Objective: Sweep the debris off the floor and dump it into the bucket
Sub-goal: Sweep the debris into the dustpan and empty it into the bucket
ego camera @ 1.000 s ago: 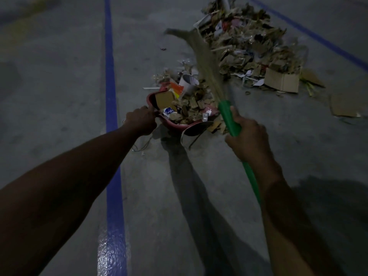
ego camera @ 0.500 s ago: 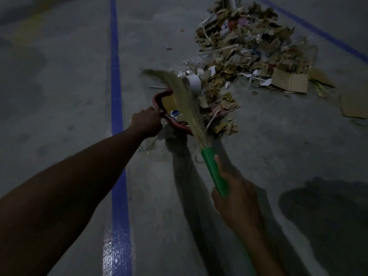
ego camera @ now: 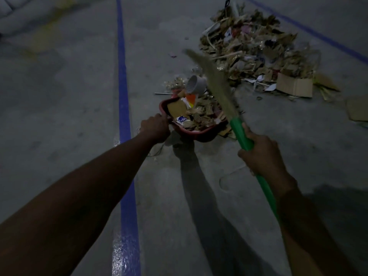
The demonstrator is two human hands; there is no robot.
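Observation:
A red dustpan (ego camera: 201,135) lies on the grey floor, heaped with cardboard scraps and paper; a grey cup (ego camera: 195,85) lies on its side at its far edge. My left hand (ego camera: 156,128) grips the pan's near left rim. My right hand (ego camera: 260,154) grips the green handle of a grass broom (ego camera: 214,83), whose blurred bristles reach up and left over the pan's right side. A big pile of debris (ego camera: 256,50) lies beyond, at the upper right. No bucket is in view.
A blue painted line (ego camera: 124,120) runs down the floor left of the pan; another blue line (ego camera: 318,34) crosses the top right corner. A cardboard box (ego camera: 294,87) and flat cardboard pieces (ego camera: 357,108) lie at the pile's right edge. My arms cast dark shadows on the near floor.
The broom has swung back out to the right and away from me, from lying across the pan's middle to its right side. My left hand still holds the pan.

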